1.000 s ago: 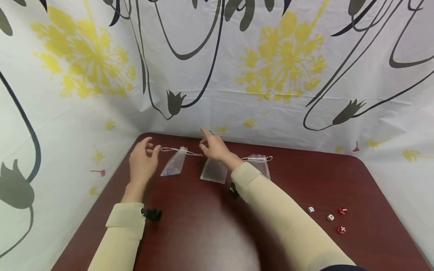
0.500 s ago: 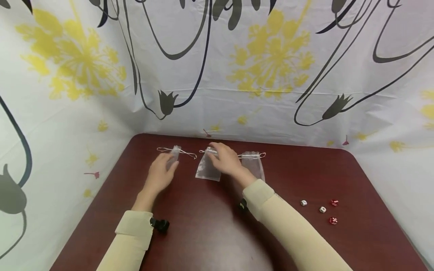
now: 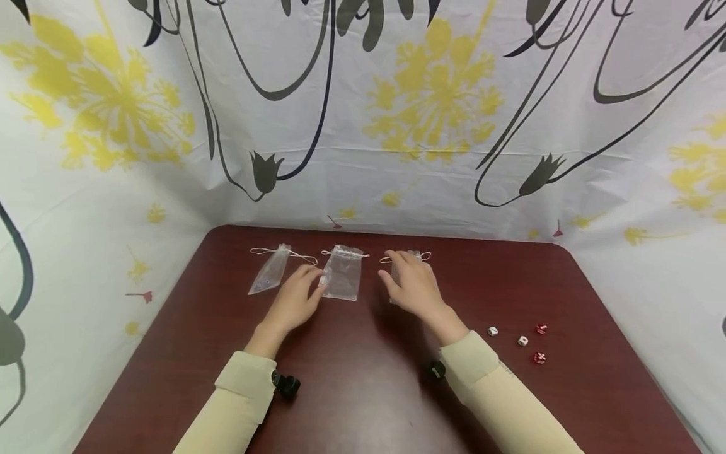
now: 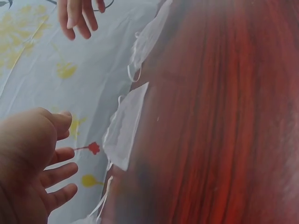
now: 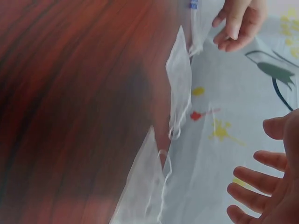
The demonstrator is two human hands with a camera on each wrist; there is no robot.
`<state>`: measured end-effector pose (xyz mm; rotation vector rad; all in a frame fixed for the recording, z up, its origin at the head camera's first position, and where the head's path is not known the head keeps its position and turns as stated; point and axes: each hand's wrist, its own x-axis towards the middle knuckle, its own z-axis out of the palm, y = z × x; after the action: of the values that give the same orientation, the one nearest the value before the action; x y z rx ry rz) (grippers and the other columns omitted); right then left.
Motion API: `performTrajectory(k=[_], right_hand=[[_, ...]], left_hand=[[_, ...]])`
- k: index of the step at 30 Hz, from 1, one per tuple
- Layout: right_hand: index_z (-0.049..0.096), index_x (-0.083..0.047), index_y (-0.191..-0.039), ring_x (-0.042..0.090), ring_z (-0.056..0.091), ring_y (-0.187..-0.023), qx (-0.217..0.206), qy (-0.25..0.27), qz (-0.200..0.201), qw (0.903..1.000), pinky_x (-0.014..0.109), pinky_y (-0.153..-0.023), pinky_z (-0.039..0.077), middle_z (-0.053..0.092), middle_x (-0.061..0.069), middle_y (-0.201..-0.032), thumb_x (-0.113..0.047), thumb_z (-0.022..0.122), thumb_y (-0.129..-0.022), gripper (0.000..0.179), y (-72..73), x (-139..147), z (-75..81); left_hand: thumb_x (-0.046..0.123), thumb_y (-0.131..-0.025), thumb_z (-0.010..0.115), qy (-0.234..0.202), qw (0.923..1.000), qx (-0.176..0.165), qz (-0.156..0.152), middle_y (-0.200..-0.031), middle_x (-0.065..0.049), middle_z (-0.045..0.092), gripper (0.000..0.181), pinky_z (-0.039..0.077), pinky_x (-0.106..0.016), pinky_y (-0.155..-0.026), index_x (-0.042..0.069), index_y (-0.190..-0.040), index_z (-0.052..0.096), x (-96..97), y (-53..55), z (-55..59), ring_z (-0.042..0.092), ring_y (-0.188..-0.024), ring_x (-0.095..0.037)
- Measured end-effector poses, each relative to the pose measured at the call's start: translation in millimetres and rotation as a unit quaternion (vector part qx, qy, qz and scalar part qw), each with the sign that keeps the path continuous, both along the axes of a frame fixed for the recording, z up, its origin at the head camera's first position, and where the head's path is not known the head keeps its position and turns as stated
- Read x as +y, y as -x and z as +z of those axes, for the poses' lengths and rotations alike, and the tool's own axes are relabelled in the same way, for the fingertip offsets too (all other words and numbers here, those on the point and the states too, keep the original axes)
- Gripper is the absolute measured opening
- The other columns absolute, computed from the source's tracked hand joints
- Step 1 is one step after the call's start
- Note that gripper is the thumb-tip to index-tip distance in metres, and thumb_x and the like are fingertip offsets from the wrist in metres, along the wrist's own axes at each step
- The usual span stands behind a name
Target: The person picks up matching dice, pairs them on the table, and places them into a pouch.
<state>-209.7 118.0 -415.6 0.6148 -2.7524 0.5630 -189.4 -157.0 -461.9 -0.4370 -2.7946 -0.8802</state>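
Three sheer drawstring pouches lie in a row at the table's far side: the left pouch (image 3: 270, 271) with small bluish things at its bottom, the middle pouch (image 3: 343, 272), and the right pouch (image 5: 140, 186), mostly covered in the head view. My left hand (image 3: 293, 301) hovers between the left and middle pouches, fingers loosely spread and holding nothing. Over the right pouch is my right hand (image 3: 418, 287), its fingers relaxed and apart, as the right wrist view shows. In the left wrist view the middle pouch (image 4: 125, 128) lies flat beyond my left hand (image 4: 37, 163).
Two white dice (image 3: 522, 341) and two red dice (image 3: 539, 358) lie on the right of the dark red table (image 3: 363, 391). A patterned white cloth (image 3: 351, 176) hangs behind and along the sides of it.
My left hand has moved right, past the left pouch toward the middle one. My right hand has shifted right, from the middle pouch to the right one. The view has turned slightly right.
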Motion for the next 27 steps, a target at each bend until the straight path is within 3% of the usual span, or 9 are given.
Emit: performTrajectory(k=[10,18,27], right_hand=[[0.059,-0.002,-0.137,0.041,0.057,-0.123,0.026,0.013,-0.029,0.9992,0.062,-0.096,0.045,0.063,0.022,-0.131,-0.028,0.068,-0.096,0.05,-22.8,58,3.6],[0.06,-0.005,-0.135,0.041,0.058,-0.121,0.03,0.048,-0.064,0.9964,0.064,-0.096,0.043,0.063,0.02,-0.131,-0.028,0.067,-0.097,0.045,-36.4,98,2.9],[0.059,-0.003,-0.134,0.043,0.058,-0.118,0.033,0.084,-0.102,0.9907,0.065,-0.094,0.044,0.064,0.021,-0.128,-0.024,0.065,-0.099,0.042,-54.3,134,11.6]], left_hand=[[0.023,-0.102,0.063,0.031,0.9992,0.001,-0.025,-0.141,-0.017,0.054,0.042,0.045,-0.05,-0.107,-0.001,-0.137,0.06,11.5,-0.6,-3.4,0.056,-0.126,-0.035],[0.025,-0.103,0.061,0.053,0.9967,-0.053,-0.03,-0.154,-0.02,0.044,0.051,0.035,-0.053,-0.115,-0.002,-0.145,0.052,22.0,-6.4,-9.2,0.042,-0.141,-0.037],[0.031,-0.102,0.063,0.108,0.9902,-0.084,-0.027,-0.152,-0.02,0.047,0.053,0.037,-0.051,-0.114,-0.003,-0.141,0.055,29.7,-8.0,-18.3,0.045,-0.14,-0.036]])
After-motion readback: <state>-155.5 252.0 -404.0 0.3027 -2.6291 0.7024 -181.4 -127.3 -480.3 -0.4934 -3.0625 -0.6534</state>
